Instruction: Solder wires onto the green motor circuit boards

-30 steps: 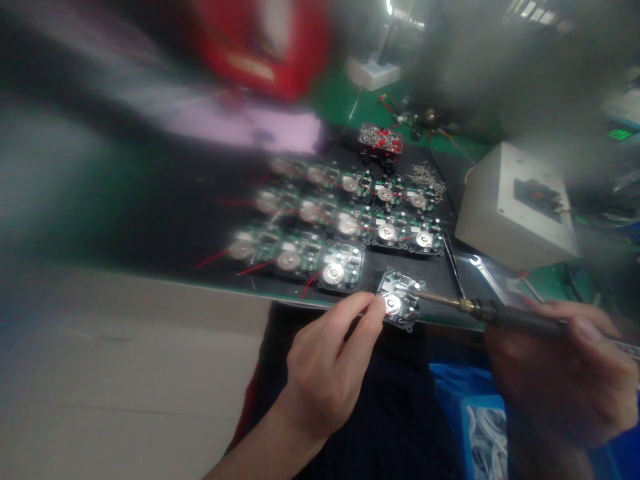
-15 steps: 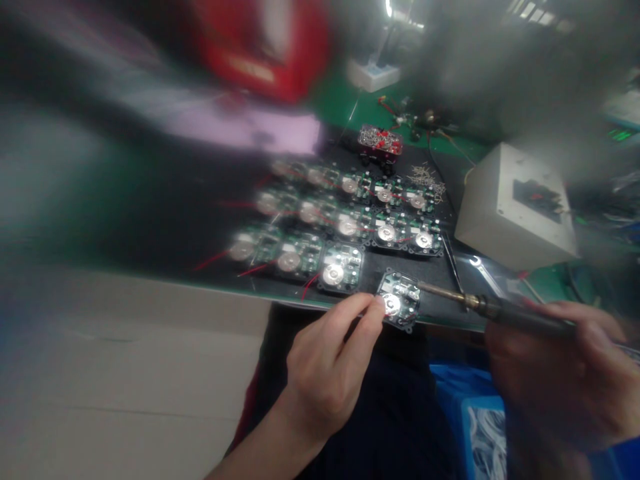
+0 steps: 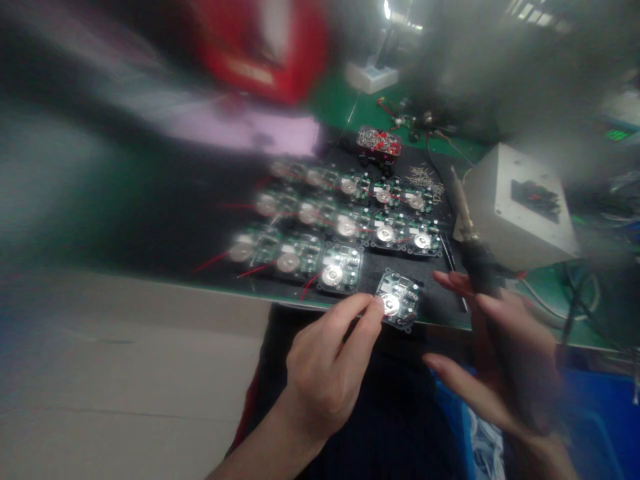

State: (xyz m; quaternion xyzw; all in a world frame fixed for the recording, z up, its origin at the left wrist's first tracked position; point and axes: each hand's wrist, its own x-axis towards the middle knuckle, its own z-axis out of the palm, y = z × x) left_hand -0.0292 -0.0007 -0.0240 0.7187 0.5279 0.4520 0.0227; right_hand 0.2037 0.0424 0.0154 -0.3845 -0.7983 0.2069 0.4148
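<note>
Board (image 3: 401, 288) in left hand (image 3: 330, 360); box (image 3: 384, 153) of pieces (image 3: 369, 138).

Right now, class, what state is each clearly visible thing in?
Square black-framed circuit module: pinched at its left side.
Other square modules with silver discs: laid in rows.
Black-handled metal soldering iron: tip away from the module.
Left hand: pinching the module.
Right hand: holding the iron, thumb spread.
Red rectangular container: open, filled.

A white box (image 3: 493, 233) stood on the right of the desk (image 3: 175, 220); left of it lay scattered pale pins (image 3: 424, 177); farther back stood a red container (image 3: 386, 156) of small metal pieces (image 3: 371, 138); a blue bin (image 3: 457, 408) sat below the desk's edge.
</note>
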